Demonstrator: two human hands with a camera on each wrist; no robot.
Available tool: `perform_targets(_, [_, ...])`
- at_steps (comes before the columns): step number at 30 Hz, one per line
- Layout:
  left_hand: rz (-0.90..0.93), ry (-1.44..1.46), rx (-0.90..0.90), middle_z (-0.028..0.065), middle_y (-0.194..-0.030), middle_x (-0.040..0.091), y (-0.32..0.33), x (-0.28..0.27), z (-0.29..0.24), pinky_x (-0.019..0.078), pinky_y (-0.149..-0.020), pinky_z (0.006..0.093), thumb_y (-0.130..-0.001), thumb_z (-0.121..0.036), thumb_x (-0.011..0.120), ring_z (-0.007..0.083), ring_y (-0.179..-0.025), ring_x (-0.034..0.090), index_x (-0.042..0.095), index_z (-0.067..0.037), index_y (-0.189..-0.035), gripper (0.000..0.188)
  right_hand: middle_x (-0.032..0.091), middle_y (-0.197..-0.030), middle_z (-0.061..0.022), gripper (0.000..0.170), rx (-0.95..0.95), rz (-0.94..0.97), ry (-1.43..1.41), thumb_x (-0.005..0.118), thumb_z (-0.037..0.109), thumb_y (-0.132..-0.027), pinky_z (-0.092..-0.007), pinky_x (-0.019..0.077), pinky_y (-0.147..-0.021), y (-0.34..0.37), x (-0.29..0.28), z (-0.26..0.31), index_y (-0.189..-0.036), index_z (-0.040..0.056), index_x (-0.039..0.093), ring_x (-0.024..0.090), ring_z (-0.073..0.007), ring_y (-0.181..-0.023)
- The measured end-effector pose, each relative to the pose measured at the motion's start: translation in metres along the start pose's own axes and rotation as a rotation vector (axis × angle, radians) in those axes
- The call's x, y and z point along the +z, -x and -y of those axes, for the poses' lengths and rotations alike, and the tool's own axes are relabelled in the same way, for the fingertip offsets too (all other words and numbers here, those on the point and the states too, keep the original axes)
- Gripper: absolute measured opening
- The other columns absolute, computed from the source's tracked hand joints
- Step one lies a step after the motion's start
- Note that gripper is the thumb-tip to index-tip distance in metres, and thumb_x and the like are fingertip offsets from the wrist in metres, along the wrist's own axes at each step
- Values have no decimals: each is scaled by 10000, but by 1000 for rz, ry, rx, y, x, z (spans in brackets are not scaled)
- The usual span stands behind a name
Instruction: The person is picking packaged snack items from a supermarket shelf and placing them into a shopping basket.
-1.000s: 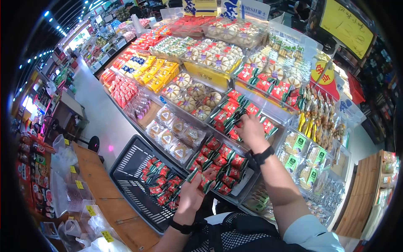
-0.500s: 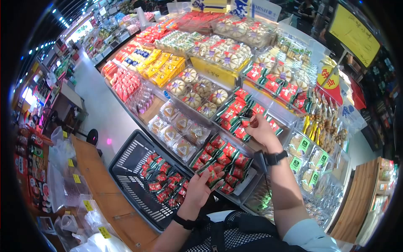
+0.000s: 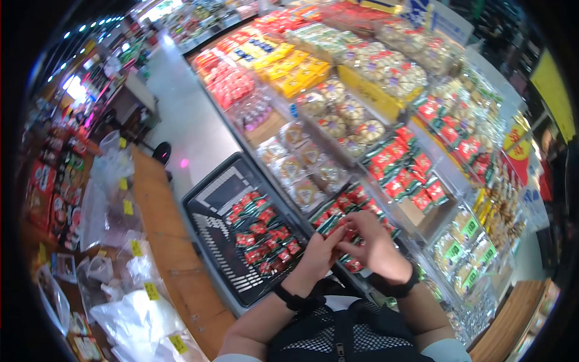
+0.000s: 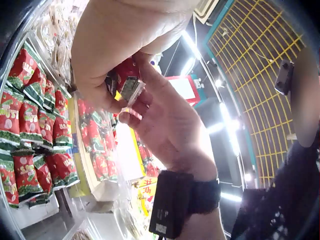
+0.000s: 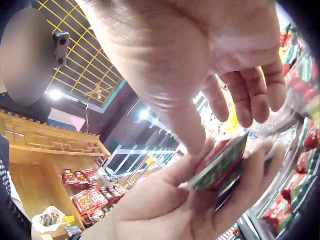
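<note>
My left hand (image 3: 315, 258) holds small red-and-green snack packets (image 5: 220, 167) between thumb and fingers, at least two showing edge-on. Meeting it is my right hand (image 3: 381, 252), whose thumb tip reaches the packets' edge while its other fingers hang loosely apart in the right wrist view. In the left wrist view a red packet (image 4: 127, 72) lies between the two hands. Both hands are over the near clear bin of matching packets (image 3: 357, 196). To the left, a black shopping basket (image 3: 253, 291) holds many of the same packets (image 3: 259, 228).
A farther bin holds more red packets (image 3: 389, 161) and shows a bare brown base (image 3: 415, 217). Wrapped round cakes (image 3: 289, 163) lie beside the basket. Yellow packs (image 3: 301, 71) stand farther back. A wooden counter (image 3: 172, 253) with plastic bags (image 3: 136, 320) runs along the left.
My right hand has come back from the farther bin to my left hand, which still holds packets. The head view has turned, shifting the display and basket rightward in the frame.
</note>
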State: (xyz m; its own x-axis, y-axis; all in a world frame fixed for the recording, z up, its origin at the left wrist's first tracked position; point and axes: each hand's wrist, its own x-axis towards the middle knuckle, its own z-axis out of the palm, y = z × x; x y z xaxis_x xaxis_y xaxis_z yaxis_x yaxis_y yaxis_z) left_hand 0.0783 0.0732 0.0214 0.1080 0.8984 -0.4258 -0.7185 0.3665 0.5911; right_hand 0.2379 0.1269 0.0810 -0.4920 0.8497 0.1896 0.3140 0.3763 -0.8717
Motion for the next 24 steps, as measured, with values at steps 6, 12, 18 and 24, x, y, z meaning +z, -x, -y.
perform_targets(6, [-210,-54,241,109,-1194,646,0,-63,-25,517,-977,395,-978,-126,617,218,-1122,630,570,-4,-1233,287,562,-713,-71,96,192,-466,273,639,86,-924,-304,443,-584,-14,-42,-64,-948,27,567,533,-146,-622])
perform_targets(12, [-671,-159,342,2,-872,629,-11,-213,-55,522,-600,282,-919,-138,694,99,-727,606,588,-56,-1110,233,583,-717,-128,143,333,-527,450,616,142,-945,-349,462,-625,4,-60,-124,-932,9,567,566,-215,-643])
perform_targets(18, [-1040,-393,352,58,-872,677,-37,-359,-73,496,-462,322,-849,-152,749,136,-655,630,621,-18,-1036,263,607,-759,-170,175,383,-503,545,596,187,-965,-370,465,-633,-1,-53,-121,-944,16,569,589,-280,-659])
perform_targets(24, [-1379,-1237,71,302,-1183,626,-50,-358,-119,495,-958,420,-825,-330,762,425,-1087,634,411,55,-1330,725,623,-783,-195,178,408,-515,604,583,185,-964,-392,477,-657,2,-53,-126,-946,7,578,615,-326,-703])
